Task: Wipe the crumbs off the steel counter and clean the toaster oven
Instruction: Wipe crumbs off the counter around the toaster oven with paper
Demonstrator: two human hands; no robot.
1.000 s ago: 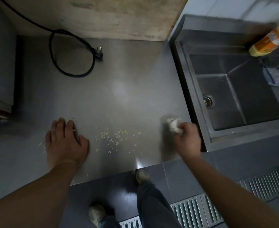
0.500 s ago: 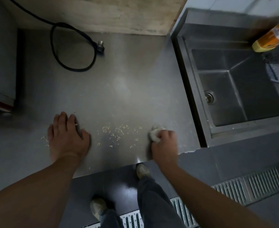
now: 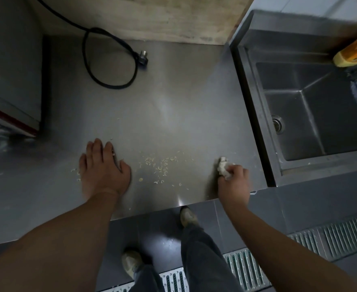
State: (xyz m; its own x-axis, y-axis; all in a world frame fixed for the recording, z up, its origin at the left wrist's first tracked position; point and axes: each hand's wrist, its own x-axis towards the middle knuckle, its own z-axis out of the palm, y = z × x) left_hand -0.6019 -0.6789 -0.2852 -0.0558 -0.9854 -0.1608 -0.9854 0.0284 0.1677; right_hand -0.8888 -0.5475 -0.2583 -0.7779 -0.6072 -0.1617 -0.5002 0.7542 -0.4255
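Pale crumbs [image 3: 162, 168] lie scattered on the steel counter [image 3: 173, 102] near its front edge, between my two hands. A few more crumbs [image 3: 76, 172] sit left of my left hand. My left hand [image 3: 103, 168] rests flat on the counter with its fingers straight. My right hand [image 3: 233, 182] grips a crumpled white cloth [image 3: 224, 167] and presses it on the counter right of the crumbs. The toaster oven [image 3: 11, 81] stands at the left edge, grey with a red strip, only partly in view.
A black power cord [image 3: 110, 57] with its plug [image 3: 143, 56] loops at the back of the counter. A steel sink [image 3: 312, 114] adjoins on the right, with an orange bottle [image 3: 354, 51] on its rim. Below are my feet and a floor drain grate [image 3: 299, 249].
My right hand with the cloth swept left toward the crumbs, then moved back right a little. My left hand has stayed flat on the counter.
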